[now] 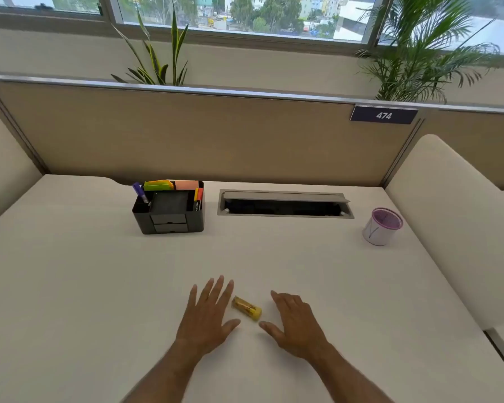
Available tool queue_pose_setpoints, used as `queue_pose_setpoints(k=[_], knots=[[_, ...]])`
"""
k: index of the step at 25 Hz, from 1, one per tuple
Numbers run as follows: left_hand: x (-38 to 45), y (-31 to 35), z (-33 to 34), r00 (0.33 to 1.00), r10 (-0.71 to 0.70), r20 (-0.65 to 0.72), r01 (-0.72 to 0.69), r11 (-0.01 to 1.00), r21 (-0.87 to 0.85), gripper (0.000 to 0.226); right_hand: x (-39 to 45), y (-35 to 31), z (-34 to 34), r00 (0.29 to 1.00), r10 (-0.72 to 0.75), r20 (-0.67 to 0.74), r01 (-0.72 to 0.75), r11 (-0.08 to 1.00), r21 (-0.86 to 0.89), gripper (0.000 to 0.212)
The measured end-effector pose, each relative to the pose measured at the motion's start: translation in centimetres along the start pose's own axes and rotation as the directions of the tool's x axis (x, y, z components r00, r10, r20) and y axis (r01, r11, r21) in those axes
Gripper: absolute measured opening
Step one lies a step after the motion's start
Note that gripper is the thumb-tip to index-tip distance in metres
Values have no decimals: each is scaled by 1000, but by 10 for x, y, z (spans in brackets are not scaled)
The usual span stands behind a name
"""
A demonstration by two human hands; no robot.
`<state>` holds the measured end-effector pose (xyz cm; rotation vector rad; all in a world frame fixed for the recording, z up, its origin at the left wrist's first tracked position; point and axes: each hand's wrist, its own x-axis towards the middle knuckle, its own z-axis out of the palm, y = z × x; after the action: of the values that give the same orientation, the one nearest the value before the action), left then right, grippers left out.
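Observation:
A small yellow glue stick lies on its side on the white desk, between my two hands. My left hand lies flat on the desk just left of it, fingers straight and spread, holding nothing. My right hand rests palm down just right of it, fingers relaxed, thumb pointing toward the stick. Neither hand touches the stick.
A black desk organiser with markers and sticky notes stands at the back left of centre. Right of it is an open cable hatch. A white and purple mesh cup stands far right. A beige partition closes the back.

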<state>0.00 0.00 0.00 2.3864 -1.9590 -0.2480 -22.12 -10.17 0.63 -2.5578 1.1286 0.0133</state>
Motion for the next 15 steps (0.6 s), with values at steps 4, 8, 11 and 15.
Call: queue_pose_setpoints(k=[4,8,11,15], knots=[[10,17,4,989,123,-82,-124,992,-2,74,10,-5,12,998,-52,-41,50,998,-37,80],[23,16,17,976,183,-118,-196,974,-110,49,21,-10,19,997,-71,-43,69,997,-45,65],[27,16,21,962,222,-160,-247,956,-157,43,28,-16,20,997,-62,-40,62,998,-18,46],[29,17,17,967,165,-192,-207,952,-227,39,33,-16,16,996,-63,-57,68,994,88,36]])
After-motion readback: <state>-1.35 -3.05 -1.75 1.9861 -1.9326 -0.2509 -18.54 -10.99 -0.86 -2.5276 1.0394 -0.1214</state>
